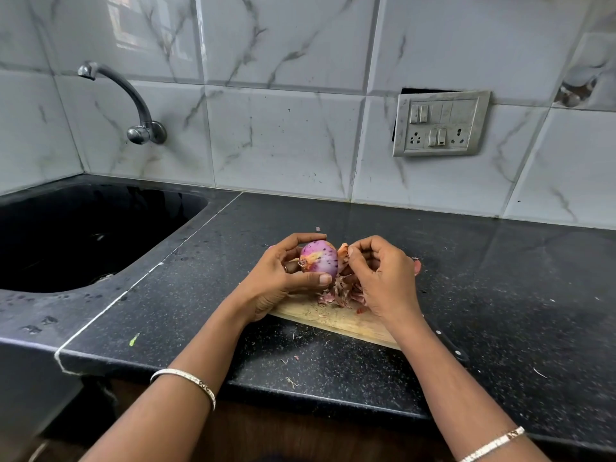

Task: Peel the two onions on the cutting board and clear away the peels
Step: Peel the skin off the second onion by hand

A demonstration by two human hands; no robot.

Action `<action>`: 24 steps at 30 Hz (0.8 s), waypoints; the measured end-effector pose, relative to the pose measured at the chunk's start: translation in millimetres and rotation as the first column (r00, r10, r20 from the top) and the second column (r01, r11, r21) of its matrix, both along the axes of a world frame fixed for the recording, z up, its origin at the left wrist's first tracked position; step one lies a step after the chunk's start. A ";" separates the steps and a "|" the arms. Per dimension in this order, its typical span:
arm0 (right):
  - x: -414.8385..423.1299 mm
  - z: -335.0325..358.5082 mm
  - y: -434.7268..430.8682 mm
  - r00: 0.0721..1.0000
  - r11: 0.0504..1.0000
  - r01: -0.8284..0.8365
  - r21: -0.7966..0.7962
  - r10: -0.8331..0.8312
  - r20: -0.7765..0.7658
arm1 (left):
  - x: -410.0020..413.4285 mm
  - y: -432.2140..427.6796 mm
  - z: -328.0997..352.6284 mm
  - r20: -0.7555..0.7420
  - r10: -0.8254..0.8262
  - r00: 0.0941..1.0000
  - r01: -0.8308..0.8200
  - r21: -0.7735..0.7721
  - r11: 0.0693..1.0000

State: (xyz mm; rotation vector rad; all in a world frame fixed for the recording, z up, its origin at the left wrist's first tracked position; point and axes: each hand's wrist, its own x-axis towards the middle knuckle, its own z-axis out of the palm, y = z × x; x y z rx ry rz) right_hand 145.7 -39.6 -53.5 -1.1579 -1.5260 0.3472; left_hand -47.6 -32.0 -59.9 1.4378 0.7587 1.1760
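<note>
Black desk [483,261]: onion [319,258] held by left hand [278,281]; peel [342,252] pinched in grip of right hand [383,278] (best pulled slowly, root-ward).

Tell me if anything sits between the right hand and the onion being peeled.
Nothing foreign does. The left hand holds the onion above the cutting board, and the right hand is right beside it, pinching a loose flap of peel. Only that peel lies between that hand and the onion.
</note>
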 end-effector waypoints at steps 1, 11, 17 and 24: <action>0.1 0.7 -0.4 1.000 1.000 -0.007 0.000 0.007 -0.005 | -0.2 1.2 -0.4 0.019 -0.005 1.000 0.006 -0.024 1.000; -3.8 3.1 -5.1 0.968 0.975 -0.213 -0.064 0.202 -0.152 | 0.5 5.4 -2.0 0.092 -0.013 0.996 0.021 -0.094 0.995; -3.8 1.1 -2.6 0.977 0.983 -0.175 -0.057 0.166 -0.137 | 1.9 5.0 -2.5 0.094 -0.027 0.995 0.036 -0.102 0.994; 0.2 -0.6 1.0 1.000 1.000 0.018 -0.026 -0.017 0.010 | -0.9 5.6 -1.9 0.116 -0.087 0.989 0.101 -0.120 0.988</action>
